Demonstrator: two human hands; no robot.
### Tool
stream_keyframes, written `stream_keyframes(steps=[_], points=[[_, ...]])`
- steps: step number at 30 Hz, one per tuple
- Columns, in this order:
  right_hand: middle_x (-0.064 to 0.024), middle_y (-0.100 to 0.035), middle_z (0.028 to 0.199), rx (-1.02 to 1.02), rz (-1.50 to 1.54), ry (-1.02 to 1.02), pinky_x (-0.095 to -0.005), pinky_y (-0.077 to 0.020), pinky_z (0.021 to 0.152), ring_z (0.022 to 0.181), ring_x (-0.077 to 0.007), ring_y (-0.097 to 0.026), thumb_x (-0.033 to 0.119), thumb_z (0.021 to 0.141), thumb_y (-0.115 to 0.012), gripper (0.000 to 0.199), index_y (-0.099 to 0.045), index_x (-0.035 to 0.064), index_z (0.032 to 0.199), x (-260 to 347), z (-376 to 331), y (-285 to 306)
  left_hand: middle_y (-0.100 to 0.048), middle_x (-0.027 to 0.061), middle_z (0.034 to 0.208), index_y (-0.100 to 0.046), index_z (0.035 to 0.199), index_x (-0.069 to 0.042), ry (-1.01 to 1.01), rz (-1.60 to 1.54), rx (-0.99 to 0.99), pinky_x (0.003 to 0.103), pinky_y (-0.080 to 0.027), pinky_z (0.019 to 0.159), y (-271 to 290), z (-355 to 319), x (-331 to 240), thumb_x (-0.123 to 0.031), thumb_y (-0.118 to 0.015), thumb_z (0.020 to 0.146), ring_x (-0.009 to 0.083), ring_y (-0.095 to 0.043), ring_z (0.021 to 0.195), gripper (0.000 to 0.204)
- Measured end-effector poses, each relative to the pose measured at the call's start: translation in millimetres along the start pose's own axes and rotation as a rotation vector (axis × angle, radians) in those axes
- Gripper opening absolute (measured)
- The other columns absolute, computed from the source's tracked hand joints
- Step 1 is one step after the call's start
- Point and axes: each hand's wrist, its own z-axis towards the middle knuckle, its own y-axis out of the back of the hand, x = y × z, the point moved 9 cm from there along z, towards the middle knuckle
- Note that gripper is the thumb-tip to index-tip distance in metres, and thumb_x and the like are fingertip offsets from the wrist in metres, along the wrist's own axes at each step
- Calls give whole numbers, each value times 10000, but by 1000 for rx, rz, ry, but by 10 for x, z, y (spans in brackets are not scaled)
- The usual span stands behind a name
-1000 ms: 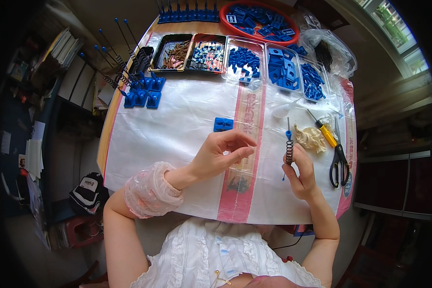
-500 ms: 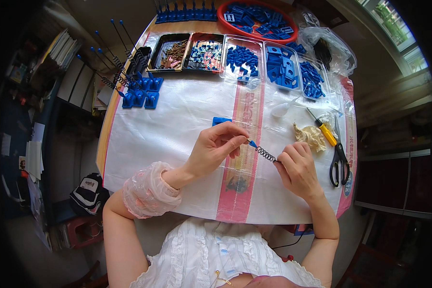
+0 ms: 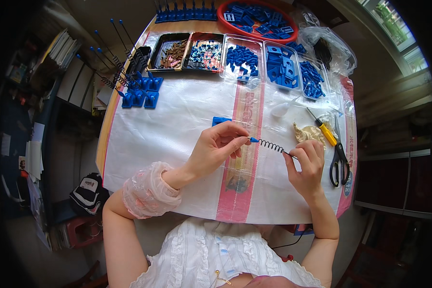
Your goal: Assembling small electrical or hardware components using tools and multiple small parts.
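My left hand pinches a small blue cone-shaped piece between thumb and fingertips. From that piece a black coil spring runs to the right, its coils spread apart. My right hand is closed on the spring's other end, thumb against fingers; a short dark straight part shows at the pinch. Just beyond my left hand lies a blue plastic block, partly covered by the fingers. Beside my right hand is a crumpled cream-coloured wad.
Black scissors and a yellow-handled screwdriver lie at right. Along the back stand trays of screws, nuts and blue parts, with a red basin behind. Blue bases with rods and springs stand at far left.
My right hand has moved slightly right and the spring has stretched, its coils wider apart. My left hand has stayed nearly in place, still holding the blue piece.
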Motion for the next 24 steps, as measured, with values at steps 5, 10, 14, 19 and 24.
stream_keyframes(steps=[5, 10, 14, 19, 24], points=[[-74, -593, 850, -15, 6, 7, -427, -429, 789, 857, -287, -587, 10, 729, -842, 244, -627, 64, 831, 17, 7, 17, -775, 82, 1025, -700, 1134, 8, 10, 8, 15, 225, -569, 700, 3, -1, 33, -60, -685, 1035, 78, -693, 777, 121], [-73, -604, 869, 10, -5, -13, -430, -433, 810, 882, -288, -593, 15, 736, -842, 239, -632, 64, 840, -10, 2, -15, -781, 92, 1025, -700, 1126, 8, 17, 26, 13, 224, -572, 697, 0, 0, 36, -55, -690, 1032, 71, -699, 806, 114], [-75, -624, 903, 31, 7, -40, -440, -436, 833, 914, -295, -601, 17, 739, -841, 261, -652, 56, 915, -40, -11, -63, -784, 90, 1023, -704, 1119, 6, 5, 51, 19, 219, -577, 705, -17, -4, 12, -53, -692, 1030, 73, -704, 819, 108], [-81, -645, 951, 86, 63, 3, -445, -453, 880, 946, -292, -609, 9, 754, -809, 335, -676, 49, 1058, 48, -21, -147, -785, 84, 1019, -710, 1108, 2, 10, 71, 32, 217, -577, 704, -22, -12, 17, -52, -691, 1028, 74, -707, 820, 98], [-78, -651, 992, 123, 85, 32, -442, -460, 907, 955, -286, -606, 21, 766, -795, 381, -682, 48, 1129, 161, -2, -171, -786, 77, 997, -717, 1095, 7, 18, 144, 61, 217, -571, 696, -78, -31, -22, -25, -692, 1014, 78, -710, 812, 90]])
